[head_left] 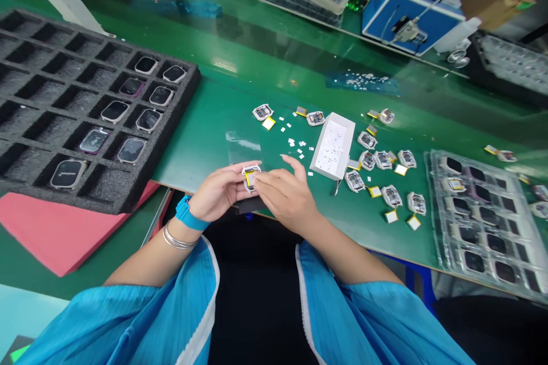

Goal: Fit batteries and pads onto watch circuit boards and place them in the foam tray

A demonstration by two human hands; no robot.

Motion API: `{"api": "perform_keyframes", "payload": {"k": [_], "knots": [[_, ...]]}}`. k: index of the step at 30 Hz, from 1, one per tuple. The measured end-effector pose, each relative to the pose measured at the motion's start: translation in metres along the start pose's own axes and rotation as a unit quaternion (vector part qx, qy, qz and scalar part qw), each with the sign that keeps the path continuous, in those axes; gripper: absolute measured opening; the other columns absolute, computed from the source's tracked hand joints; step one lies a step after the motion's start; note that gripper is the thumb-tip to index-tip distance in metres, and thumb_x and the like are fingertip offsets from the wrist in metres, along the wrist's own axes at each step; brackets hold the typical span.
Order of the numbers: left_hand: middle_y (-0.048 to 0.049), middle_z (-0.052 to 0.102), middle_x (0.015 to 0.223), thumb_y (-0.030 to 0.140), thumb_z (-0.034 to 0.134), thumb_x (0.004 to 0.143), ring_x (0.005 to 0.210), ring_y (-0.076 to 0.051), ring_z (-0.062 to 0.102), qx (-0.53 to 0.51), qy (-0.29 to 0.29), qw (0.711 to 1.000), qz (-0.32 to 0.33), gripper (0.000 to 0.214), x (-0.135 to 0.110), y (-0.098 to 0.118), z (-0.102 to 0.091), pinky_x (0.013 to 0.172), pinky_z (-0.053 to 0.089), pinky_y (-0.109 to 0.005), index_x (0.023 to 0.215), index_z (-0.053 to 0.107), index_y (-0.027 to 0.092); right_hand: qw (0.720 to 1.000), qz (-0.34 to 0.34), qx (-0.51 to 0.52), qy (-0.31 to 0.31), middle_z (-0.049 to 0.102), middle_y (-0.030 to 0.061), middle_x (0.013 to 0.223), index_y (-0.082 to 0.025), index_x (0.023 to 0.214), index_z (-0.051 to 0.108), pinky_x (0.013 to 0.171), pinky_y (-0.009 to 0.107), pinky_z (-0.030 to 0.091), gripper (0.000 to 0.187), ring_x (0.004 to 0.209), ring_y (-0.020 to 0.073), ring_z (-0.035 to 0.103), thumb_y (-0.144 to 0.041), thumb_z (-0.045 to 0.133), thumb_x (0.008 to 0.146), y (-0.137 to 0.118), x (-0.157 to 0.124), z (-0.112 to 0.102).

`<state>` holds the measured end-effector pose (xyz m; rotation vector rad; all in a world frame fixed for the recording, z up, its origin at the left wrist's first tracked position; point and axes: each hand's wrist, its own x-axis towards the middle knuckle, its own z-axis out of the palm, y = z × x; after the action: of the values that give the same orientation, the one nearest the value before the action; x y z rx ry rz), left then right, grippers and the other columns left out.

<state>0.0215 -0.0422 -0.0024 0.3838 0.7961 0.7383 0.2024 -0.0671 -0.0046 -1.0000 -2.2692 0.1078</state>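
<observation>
My left hand [223, 187] grips a small, white, open watch casing [252, 168] with a yellow-edged silver battery [250, 178]; my right hand [287, 195] touches it, whether gripping I can't tell.

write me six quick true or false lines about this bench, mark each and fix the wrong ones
1. The left hand holds an open watch case. True.
2. A blue band circles the right wrist. False: the blue wristband is on the left wrist.
3. The right hand reaches to that same case. True.
4. The container on the table beyond the hands is a round bowl. False: it is a rectangular white box.
5. A dark foam tray lies on the person's left. True.
6. No watches lie on the right. False: a clear plastic tray there holds several.
</observation>
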Motion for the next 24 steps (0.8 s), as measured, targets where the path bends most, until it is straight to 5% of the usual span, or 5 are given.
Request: {"api": "perform_keyframes", "payload": {"k": [5, 10, 17, 21, 24], "knots": [[-0.007, 0.076, 0.1, 0.019, 0.078, 0.076, 0.087, -0.016, 0.072, 0.085, -0.06, 0.991, 0.082, 0.038, -0.001, -0.005, -0.005, 0.08, 0.059, -0.026, 0.113, 0.071, 0.019, 0.978, 0.143, 0.142, 0.045, 0.066, 0.0048, 0.113, -0.027, 0.091, 0.065, 0.104, 0.049, 0.048, 0.008, 0.108, 0.0213, 0.062, -0.022, 0.069, 0.086, 0.002, 0.0, -0.001], [-0.0121, 0.075, 0.104, 0.027, 0.075, 0.081, 0.101, -0.025, 0.072, 0.214, -0.132, 0.948, 0.194, 0.035, -0.005, -0.013, -0.007, 0.09, 0.057, -0.033, 0.114, 0.071, 0.015, 0.866, 0.294, 0.398, -0.071, 0.064, 0.0082, 0.126, -0.027, 0.127, 0.049, 0.09, 0.037, 0.06, 0.049, 0.107, 0.0211, 0.069, -0.032, 0.072, 0.083, -0.002, -0.002, -0.003], [-0.0123, 0.074, 0.111, 0.033, 0.073, 0.083, 0.101, -0.024, 0.071, 0.242, -0.097, 0.939, 0.224, 0.043, -0.012, -0.014, -0.022, 0.087, 0.057, -0.034, 0.122, 0.068, 0.018, 0.886, 0.294, 0.355, -0.055, 0.071, 0.0089, 0.12, -0.028, 0.136, 0.048, 0.094, 0.041, 0.06, 0.051, 0.103, 0.0231, 0.072, -0.036, 0.066, 0.088, -0.011, -0.007, 0.019], [-0.0152, 0.071, 0.119, 0.04, 0.074, 0.081, 0.101, -0.027, 0.071, 0.16, -0.047, 0.975, 0.145, 0.053, -0.049, 0.031, -0.047, 0.084, 0.058, -0.037, 0.129, 0.064, 0.019, 0.863, 0.289, 0.396, -0.124, 0.069, 0.0098, 0.124, -0.028, 0.134, 0.053, 0.1, 0.047, 0.056, 0.059, 0.112, 0.0259, 0.068, -0.048, 0.072, 0.082, 0.017, 0.014, 0.011], [-0.014, 0.068, 0.124, 0.045, 0.072, 0.079, 0.111, -0.03, 0.066, 0.232, 0.105, 0.935, 0.246, 0.054, -0.092, 0.067, -0.072, 0.092, 0.054, -0.04, 0.126, 0.066, 0.02, 0.902, 0.323, 0.279, -0.066, 0.071, 0.0095, 0.117, -0.026, 0.117, 0.064, 0.099, 0.051, 0.054, 0.045, 0.105, 0.0269, 0.07, -0.052, 0.07, 0.081, 0.057, 0.037, -0.001]]}}
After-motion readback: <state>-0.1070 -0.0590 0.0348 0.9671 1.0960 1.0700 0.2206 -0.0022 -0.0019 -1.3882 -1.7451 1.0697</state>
